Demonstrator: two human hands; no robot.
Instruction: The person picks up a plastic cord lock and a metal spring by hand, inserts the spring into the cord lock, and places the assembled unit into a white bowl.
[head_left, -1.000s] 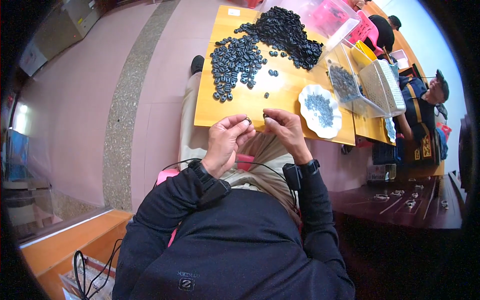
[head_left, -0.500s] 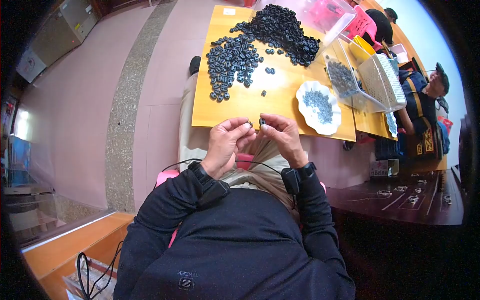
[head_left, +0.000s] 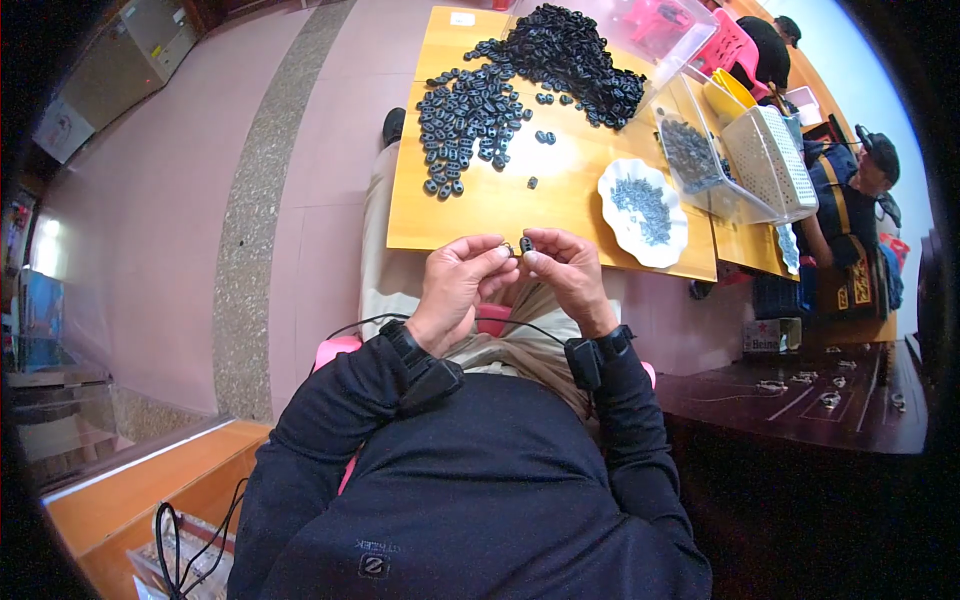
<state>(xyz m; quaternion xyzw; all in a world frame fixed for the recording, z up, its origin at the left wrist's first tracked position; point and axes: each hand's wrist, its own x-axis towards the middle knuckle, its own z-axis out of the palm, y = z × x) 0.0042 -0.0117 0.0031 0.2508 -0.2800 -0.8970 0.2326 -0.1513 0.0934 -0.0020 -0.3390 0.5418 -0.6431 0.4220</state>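
My left hand (head_left: pixel 455 287) pinches a tiny dark piece (head_left: pixel 508 249) between thumb and fingers; its kind is too small to make out. Close beside it, my right hand (head_left: pixel 572 274) holds a small black oblong piece with holes (head_left: pixel 526 244) upright between thumb and forefinger. Both hands meet just off the near edge of the wooden table (head_left: pixel 480 225), above my lap. Spread on the table beyond are several similar black two-holed pieces (head_left: pixel 460 120), with a denser black heap (head_left: pixel 570 65) behind them. Fingers partly cover both held pieces.
A white scalloped dish (head_left: pixel 609 212) of small grey-blue parts stands at the table's right. Past it are a clear plastic bin (head_left: pixel 745 205) and a white perforated basket (head_left: pixel 770 160). Another person (head_left: pixel 850 190) sits at the far right. A dark tabletop (head_left: pixel 800 410) lies at lower right.
The view has shifted slightly, so the table appears a little higher and further right. Both hands keep their pinches, with almost no movement between them.
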